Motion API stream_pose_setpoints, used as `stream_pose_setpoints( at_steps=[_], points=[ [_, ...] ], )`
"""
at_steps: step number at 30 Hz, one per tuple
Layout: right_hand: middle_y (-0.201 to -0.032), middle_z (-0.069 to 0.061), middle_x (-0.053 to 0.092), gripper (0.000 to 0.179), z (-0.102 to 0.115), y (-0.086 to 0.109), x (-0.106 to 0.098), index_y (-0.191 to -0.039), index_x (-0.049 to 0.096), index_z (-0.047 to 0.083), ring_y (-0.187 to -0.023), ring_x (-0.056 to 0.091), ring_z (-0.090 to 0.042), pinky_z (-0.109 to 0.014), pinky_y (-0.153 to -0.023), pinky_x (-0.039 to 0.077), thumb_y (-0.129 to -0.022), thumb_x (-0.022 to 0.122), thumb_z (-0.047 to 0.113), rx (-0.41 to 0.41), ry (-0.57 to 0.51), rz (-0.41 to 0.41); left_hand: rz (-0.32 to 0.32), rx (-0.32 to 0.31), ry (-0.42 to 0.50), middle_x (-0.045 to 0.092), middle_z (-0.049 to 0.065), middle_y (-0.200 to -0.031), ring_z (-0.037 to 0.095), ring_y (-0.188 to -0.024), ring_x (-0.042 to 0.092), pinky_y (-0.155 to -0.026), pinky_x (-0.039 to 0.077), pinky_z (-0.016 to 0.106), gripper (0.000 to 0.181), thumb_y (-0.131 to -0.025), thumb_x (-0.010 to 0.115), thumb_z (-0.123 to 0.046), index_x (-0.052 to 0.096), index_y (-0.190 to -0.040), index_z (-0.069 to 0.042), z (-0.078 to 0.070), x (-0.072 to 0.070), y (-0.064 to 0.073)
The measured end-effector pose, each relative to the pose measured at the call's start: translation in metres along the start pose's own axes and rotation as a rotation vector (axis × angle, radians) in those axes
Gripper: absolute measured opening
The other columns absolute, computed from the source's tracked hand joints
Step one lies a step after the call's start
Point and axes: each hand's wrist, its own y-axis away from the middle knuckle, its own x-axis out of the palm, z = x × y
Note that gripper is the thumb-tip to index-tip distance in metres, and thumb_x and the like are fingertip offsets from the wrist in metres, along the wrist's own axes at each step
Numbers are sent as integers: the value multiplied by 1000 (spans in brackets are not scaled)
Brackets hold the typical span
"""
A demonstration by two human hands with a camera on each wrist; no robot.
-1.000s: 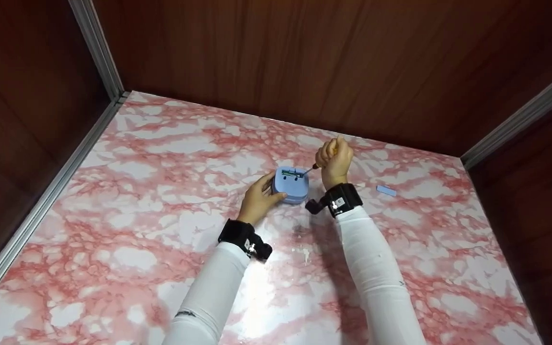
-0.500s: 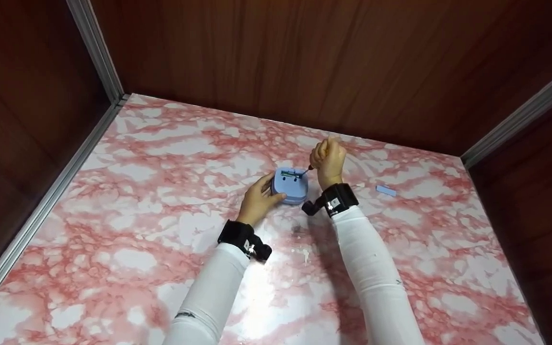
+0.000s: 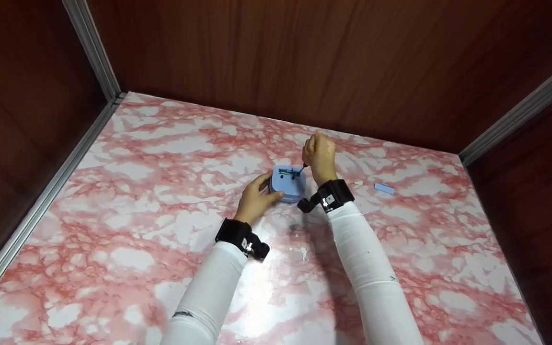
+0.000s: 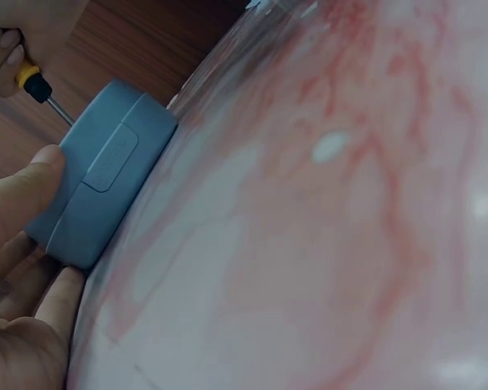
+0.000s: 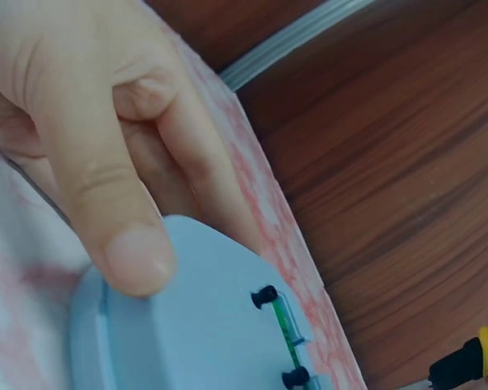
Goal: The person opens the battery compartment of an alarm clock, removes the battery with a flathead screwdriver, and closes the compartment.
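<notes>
A rounded blue plastic case [image 3: 287, 189] lies on the table, its upper face showing a slot with a green board [image 5: 284, 322] inside and two black pegs or screws [image 5: 264, 296] beside it. My left hand [image 3: 256, 197] grips the case from the left, thumb on its near edge and fingers round the far side. In my right hand [image 3: 321, 154] is a screwdriver [image 4: 37, 86] with a yellow and black handle, held steeply over the case. Its shaft reaches down to the right end of the slot. The case itself hides the tip in the left wrist view.
A small flat blue piece [image 3: 384, 189] lies on the table right of my right wrist. The red and white marbled table [image 3: 127, 258] meets dark wood panels [image 3: 276, 57] at the back and both sides, with metal rails [image 3: 41, 196] in the corners.
My right hand has moved left with the screwdriver, which now stands steeper over the slot. My left hand and the case stay nearly in place.
</notes>
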Motion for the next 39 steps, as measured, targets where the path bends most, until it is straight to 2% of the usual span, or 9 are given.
stream_pose_setpoints(
  at_steps=[4,10,13,19,26,39],
  points=[
    [-45,10,32,58,1,-4,2,-51,36,18,-39,21,-4,-21,-39,11,-109,28,15,43,12,32,0,-5,2,49,19,-151,29,-140,47,-115,41,30,71,-87,79,-4,47,-149,0,0,-1,0],
    [-46,10,32,56,0,-9,2,-51,38,19,-40,19,-5,-22,-40,9,-107,31,17,97,54,132,1,-7,1,49,18,-151,28,-140,47,-115,41,30,71,-87,79,-6,47,-150,-1,0,0,0],
    [-45,10,32,57,1,-10,1,-51,39,19,-40,19,-5,-22,-40,9,-108,32,18,113,54,140,1,-9,-5,50,17,-151,27,-139,47,-115,41,29,71,-87,80,-7,47,-150,-2,0,1,0],
    [-47,8,32,60,2,-12,2,-51,38,17,-39,22,-5,-22,-39,11,-111,31,21,116,20,68,0,-7,-6,49,16,-152,27,-140,47,-114,42,29,71,-87,80,-8,47,-150,-2,1,1,-1],
    [-45,9,33,61,0,-14,-3,-52,37,17,-38,23,-3,-20,-38,11,-112,28,21,107,-68,-28,-14,-17,16,46,18,-154,29,-140,46,-114,42,29,71,-86,79,-4,48,-149,-1,0,1,-1],
    [-45,8,31,61,-2,-15,-3,-51,35,16,-37,23,-2,-19,-35,10,-111,32,23,108,-96,-178,-5,-13,45,45,17,-154,30,-140,46,-114,42,28,70,-85,80,-3,48,-148,0,2,0,-2]
  ],
)
